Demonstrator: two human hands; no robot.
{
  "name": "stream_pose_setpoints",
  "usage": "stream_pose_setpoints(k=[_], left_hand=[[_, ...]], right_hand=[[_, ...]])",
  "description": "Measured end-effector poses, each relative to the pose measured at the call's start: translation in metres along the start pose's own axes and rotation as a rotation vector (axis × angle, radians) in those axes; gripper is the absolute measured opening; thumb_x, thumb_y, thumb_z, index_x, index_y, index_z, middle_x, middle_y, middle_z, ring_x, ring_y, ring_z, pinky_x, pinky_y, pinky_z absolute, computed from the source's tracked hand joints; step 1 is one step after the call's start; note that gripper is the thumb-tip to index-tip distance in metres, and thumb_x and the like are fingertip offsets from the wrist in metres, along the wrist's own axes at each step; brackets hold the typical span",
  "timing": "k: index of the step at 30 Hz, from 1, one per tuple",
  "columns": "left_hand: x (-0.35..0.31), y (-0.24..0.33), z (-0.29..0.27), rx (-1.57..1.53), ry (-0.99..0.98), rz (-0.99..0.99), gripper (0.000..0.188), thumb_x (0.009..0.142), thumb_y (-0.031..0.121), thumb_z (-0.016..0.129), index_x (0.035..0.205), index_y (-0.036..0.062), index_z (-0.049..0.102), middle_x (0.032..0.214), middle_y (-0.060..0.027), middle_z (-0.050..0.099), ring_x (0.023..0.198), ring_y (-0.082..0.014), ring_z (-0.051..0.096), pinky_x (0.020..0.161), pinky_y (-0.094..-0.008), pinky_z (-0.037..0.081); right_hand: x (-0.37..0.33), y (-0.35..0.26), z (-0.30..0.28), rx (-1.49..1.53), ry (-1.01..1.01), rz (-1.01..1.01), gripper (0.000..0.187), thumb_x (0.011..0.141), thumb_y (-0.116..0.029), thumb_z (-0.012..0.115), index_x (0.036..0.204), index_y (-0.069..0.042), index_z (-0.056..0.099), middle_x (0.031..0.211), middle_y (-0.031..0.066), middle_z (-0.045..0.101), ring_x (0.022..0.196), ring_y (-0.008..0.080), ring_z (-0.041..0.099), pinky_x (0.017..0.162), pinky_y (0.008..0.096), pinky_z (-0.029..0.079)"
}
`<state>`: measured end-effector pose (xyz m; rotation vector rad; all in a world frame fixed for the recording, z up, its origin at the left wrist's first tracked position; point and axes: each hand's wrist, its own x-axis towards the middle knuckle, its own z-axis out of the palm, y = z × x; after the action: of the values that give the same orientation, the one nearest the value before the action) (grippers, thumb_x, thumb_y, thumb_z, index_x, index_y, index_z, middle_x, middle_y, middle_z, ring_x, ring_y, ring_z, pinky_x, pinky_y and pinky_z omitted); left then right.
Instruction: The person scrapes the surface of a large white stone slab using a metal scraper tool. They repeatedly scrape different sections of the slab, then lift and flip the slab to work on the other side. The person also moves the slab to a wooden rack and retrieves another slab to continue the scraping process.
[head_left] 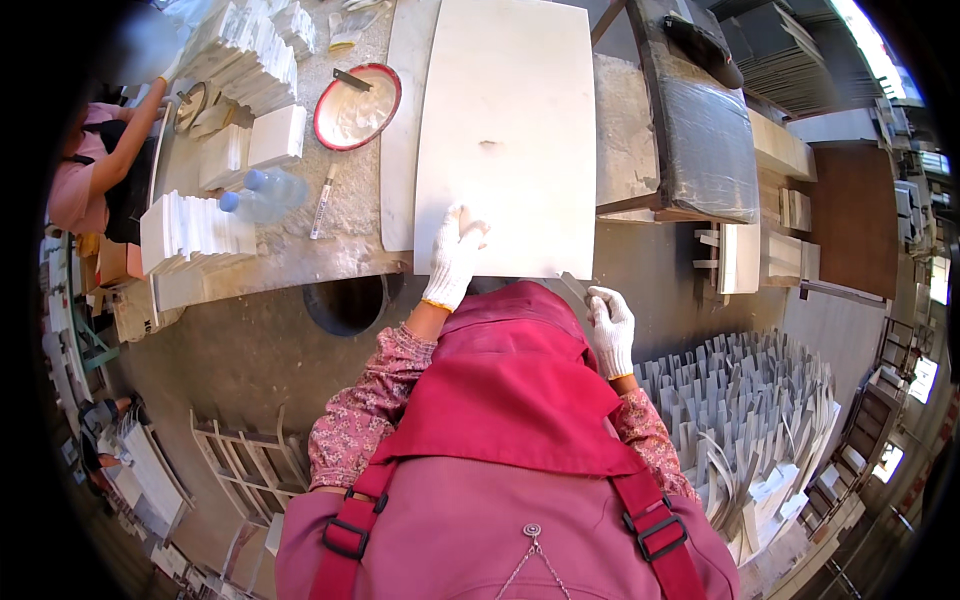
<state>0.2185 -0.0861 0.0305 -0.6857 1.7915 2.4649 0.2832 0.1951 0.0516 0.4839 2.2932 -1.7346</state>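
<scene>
A large pale slab [510, 130] with a small brownish mark near its middle lies in front of me. My left hand [455, 255], in a white knit glove, rests on its near left part with fingers apart, holding nothing. Beside the slab's near right corner, my right hand [611, 325], gloved too, is closed on a scraper. The scraper's thin grey blade [574, 286] points at that corner; its handle is hidden in my fingers. Left of the slab stands a red-rimmed basin [345, 118] with whitish paste and a second scraper [352, 80] in it.
On the dusty left table are a marker pen [323, 202], plastic bottles [275, 195] and stacked white tiles [195, 230]. A person [105, 170] works at far left. A wrapped dark stack [705, 150] stands right; upright thin strips [745, 410] fill the lower right. A wooden rack [250, 455] is lower left.
</scene>
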Motion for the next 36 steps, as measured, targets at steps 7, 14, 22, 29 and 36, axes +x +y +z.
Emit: stream_pose_setpoints(k=[7,14,22,29,36], left_hand=[[-0.009,-0.014,0.02,0.187,-0.062,-0.004,0.045,0.094,0.008,0.066,0.136,0.0017,0.053,0.109,-0.0045,0.067,0.088,-0.0098,0.062,0.075,-0.0257,0.055],[-0.011,-0.017,0.025,0.25,-0.075,0.007,0.044,0.094,0.017,0.07,0.132,0.0009,0.056,0.101,-0.0051,0.069,0.089,-0.0104,0.062,0.078,-0.0272,0.053],[-0.014,-0.02,0.017,0.378,-0.042,0.044,0.046,0.094,0.023,0.07,0.133,0.0028,0.057,0.106,-0.0103,0.071,0.095,-0.0157,0.066,0.084,-0.0312,0.053],[-0.012,-0.036,0.012,0.448,0.005,0.108,0.049,0.093,0.025,0.07,0.135,0.0029,0.056,0.107,-0.0109,0.072,0.096,-0.0196,0.067,0.087,-0.0333,0.052],[-0.016,-0.026,0.016,0.427,0.034,0.065,0.044,0.092,0.025,0.071,0.129,0.0043,0.058,0.105,-0.0108,0.073,0.094,-0.0214,0.067,0.088,-0.0345,0.051]], right_hand=[[-0.003,0.008,-0.013,0.077,0.172,0.035,0.017,0.1,-0.007,0.058,0.112,0.0,0.067,0.086,0.0007,0.063,0.072,0.0065,0.053,0.067,0.0219,0.045],[0.026,-0.001,-0.01,0.036,0.185,-0.1,0.015,0.098,-0.004,0.06,0.11,-0.002,0.068,0.082,-0.0007,0.06,0.073,0.0067,0.052,0.068,0.022,0.045],[0.047,0.013,-0.014,-0.396,0.198,-0.377,0.014,0.096,-0.002,0.063,0.108,-0.003,0.07,0.089,-0.0022,0.065,0.079,0.0076,0.058,0.075,0.0231,0.05],[0.05,0.003,-0.013,-0.144,0.137,-0.224,0.015,0.096,-0.006,0.063,0.11,-0.005,0.069,0.084,0.002,0.065,0.07,0.0086,0.057,0.066,0.0244,0.049],[0.066,-0.02,0.003,0.104,0.004,-0.047,0.019,0.101,-0.01,0.058,0.115,0.0,0.067,0.082,-0.0006,0.061,0.07,0.0057,0.052,0.065,0.021,0.044]])
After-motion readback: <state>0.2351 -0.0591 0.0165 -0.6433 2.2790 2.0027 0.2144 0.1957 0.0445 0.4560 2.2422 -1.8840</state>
